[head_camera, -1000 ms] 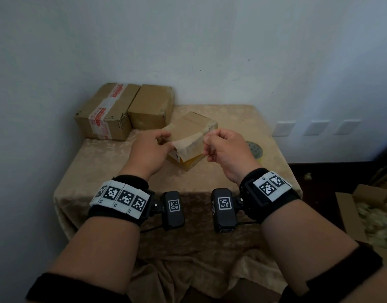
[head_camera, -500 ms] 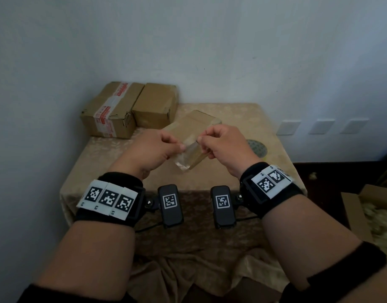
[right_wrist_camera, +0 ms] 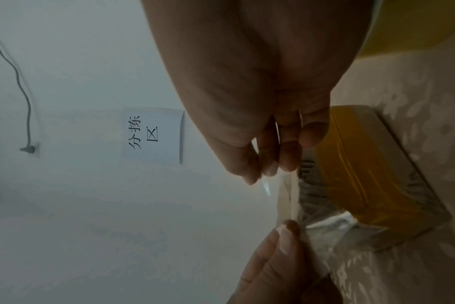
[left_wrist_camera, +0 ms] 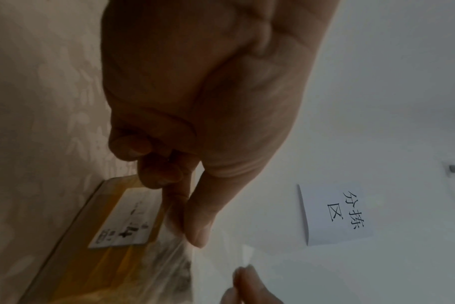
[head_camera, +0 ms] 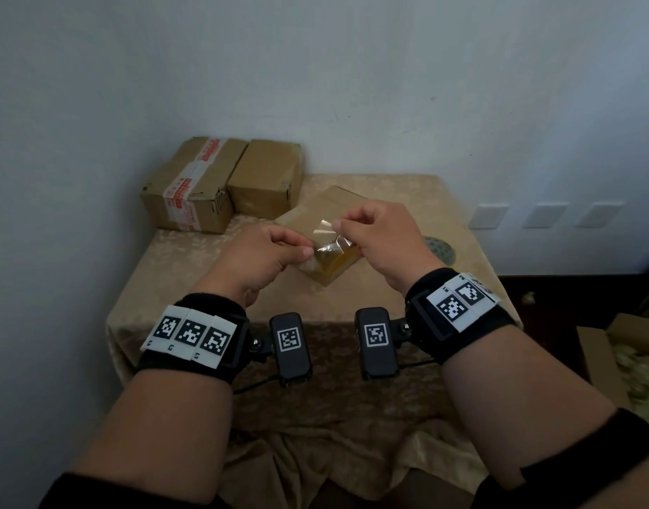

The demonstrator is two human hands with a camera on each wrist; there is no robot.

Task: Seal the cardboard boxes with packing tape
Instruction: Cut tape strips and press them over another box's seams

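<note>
**Clear tape strip held taut over the small box**

The strip of clear tape (head_camera: 328, 235) is stretched between both hands above the small box (head_camera: 330, 222) lying mid-table, likely to keep it from folding onto itself before it goes down. The left hand (head_camera: 258, 257) pinches one end, the right hand (head_camera: 379, 236) the other. Two boxes (head_camera: 223, 181) wait at the table's (head_camera: 176, 266) far left corner.

Black wristbands (head_camera: 209, 306) carry white square-code tags (head_camera: 192, 334); small black cameras (head_camera: 290, 345) jut inward; dark sleeves (head_camera: 594, 457) cover the upper forearms.
</note>
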